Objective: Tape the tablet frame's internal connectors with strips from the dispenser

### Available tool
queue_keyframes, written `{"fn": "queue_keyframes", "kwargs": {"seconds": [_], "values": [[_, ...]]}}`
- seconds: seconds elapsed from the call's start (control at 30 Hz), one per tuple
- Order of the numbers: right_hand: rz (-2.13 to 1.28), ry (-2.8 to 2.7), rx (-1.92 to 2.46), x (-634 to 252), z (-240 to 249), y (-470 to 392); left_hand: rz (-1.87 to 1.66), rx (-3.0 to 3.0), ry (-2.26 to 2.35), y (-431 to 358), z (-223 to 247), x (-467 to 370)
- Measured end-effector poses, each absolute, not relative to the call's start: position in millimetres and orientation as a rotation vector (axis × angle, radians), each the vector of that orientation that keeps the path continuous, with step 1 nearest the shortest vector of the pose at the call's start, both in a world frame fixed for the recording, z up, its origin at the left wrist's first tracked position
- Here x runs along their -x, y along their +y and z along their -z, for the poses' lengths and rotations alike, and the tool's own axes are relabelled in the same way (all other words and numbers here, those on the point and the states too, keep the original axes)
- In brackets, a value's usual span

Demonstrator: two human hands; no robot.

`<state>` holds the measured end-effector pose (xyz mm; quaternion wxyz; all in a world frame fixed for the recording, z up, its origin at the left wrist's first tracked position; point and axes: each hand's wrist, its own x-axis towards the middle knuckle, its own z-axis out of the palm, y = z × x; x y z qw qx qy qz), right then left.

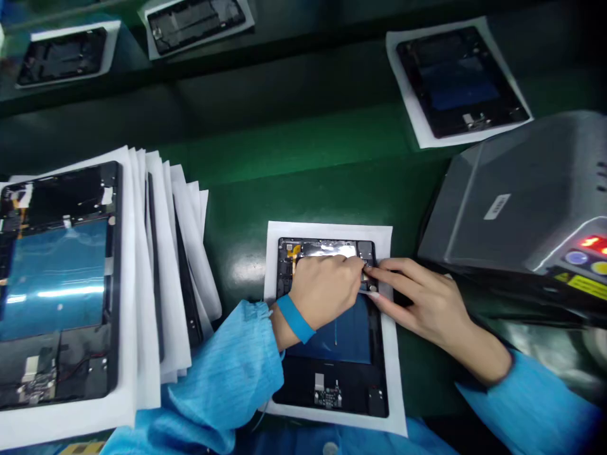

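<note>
An opened tablet (351, 392) with a blue battery area and a small circuit board lies on a white sheet (397, 404) in front of me. My left hand (328, 287), with a blue band at the wrist, is closed over the tablet's upper part, its fingertips near the right edge; what they pinch is too small to name. From the right, my right hand (422, 300) reaches to the same edge. Its thumb and index finger are close together at a thin pale strip (366, 292), which the thumb touches. The other fingers are partly bent.
At the left stands a stack of opened tablets (57, 272) between white sheets (147, 303). A grey machine (512, 196) with a lit red display is at the right. Further tablets lie on sheets at the back right (459, 82) and back left (66, 57).
</note>
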<state>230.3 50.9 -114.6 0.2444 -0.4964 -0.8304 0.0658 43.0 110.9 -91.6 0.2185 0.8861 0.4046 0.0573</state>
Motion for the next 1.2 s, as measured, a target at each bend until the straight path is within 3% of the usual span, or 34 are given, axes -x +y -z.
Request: {"fn": "queue_keyframes", "kwargs": {"seconds": [0.2,0.43,1.2], "values": [[-0.214,-2.221,1.378,-229,112,53,-0.143,-2.476,1.143,111,91,-42],[0.057,-2.194,1.5,-222,113,66,-0.198,-2.499,1.145,112,95,-42],[-0.021,-2.135,1.457,-223,110,59,-0.237,-2.557,1.1,106,79,-28]]}}
